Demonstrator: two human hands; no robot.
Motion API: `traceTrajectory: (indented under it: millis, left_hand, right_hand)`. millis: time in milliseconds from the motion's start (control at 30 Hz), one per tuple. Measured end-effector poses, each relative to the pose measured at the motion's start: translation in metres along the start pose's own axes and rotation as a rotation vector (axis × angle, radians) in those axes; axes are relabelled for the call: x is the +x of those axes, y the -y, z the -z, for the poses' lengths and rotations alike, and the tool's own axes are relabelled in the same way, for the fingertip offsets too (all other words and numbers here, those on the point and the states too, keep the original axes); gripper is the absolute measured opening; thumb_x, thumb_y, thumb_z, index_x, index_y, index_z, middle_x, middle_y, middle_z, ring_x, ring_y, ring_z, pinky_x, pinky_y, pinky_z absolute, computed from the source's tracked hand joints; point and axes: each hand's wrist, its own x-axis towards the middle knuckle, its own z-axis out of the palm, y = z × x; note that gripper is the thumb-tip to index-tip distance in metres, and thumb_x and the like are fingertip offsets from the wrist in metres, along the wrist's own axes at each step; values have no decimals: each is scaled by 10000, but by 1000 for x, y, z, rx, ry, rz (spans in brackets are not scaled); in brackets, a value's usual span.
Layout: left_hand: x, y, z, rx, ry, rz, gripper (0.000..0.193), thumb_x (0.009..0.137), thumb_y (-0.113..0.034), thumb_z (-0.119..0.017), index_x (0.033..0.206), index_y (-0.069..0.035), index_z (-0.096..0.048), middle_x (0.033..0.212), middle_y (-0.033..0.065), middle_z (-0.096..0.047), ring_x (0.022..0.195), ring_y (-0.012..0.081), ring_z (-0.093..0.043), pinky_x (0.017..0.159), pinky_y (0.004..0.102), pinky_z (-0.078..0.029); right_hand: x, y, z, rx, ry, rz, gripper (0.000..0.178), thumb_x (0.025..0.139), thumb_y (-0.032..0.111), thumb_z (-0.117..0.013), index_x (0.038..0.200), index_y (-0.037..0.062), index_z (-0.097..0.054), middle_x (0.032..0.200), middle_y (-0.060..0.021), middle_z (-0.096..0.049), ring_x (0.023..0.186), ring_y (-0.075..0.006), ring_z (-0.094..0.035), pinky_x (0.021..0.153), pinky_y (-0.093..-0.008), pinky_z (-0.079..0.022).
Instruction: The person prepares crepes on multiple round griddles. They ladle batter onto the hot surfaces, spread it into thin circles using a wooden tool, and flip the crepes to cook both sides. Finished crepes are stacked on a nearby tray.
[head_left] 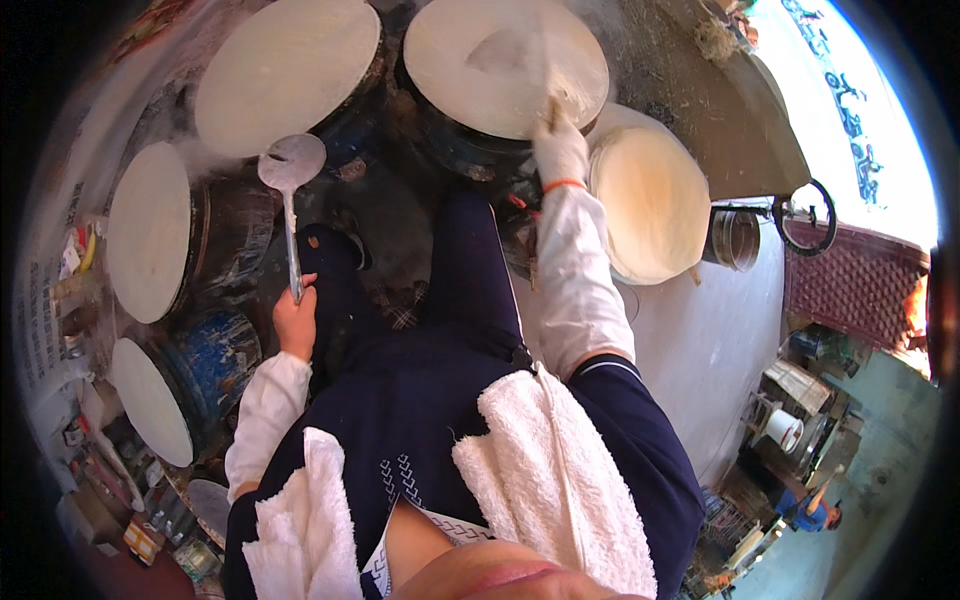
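Note:
My left hand (294, 318), bare, is closed round the handle of a metal ladle (291, 160). Its broad round head is raised near the edge of the back-left griddle (290, 75). In a white glove with an orange band at the wrist, my right hand (560, 145) reaches to the near right edge of another round griddle (480, 140). Its fingers are pinched on a ruffled edge of the thin pale pancake sheet (572, 92) there. A greyish patch shows in the middle of that griddle. Beside my right forearm lies a stack of round pale sheets (650, 205).
Two more round griddles (150, 232) (152, 400) on drum-like stands line my left side. Steam drifts over the tops. A brown panel (740, 120) and a metal pot (735, 238) stand at right. Another person (815, 512) is far off at lower right.

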Motion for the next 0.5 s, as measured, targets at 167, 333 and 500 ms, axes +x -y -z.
traceTrajectory:
  millis: [167,333,500]
  left_hand:
    - [-31,-101,43,-467,227,249,238,1026,-248,-562,992,-18,-614,990,123,-716,655,98,-659,550,216,-513]
    - [-12,-147,56,-646,530,270,275,1055,-290,-503,1038,-19,-544,852,110,-664,429,44,-475,372,179,-350]
    - [-15,-176,57,-761,547,252,373,1072,-245,-458,1324,26,-500,843,56,-591,459,29,-464,396,163,-351]
  right_hand:
    - [-50,-82,-29,281,-425,182,545,931,190,-546,1461,304,-486,969,-253,-699,854,-378,-709,764,-468,-534]
    - [-88,-26,-55,241,-82,119,555,940,247,-578,1476,335,-462,892,-286,-664,785,-383,-692,748,-470,-518]
    - [-25,-29,-14,226,-149,-1,525,940,294,-573,1458,256,-498,1064,-243,-686,980,-402,-670,883,-457,-515]
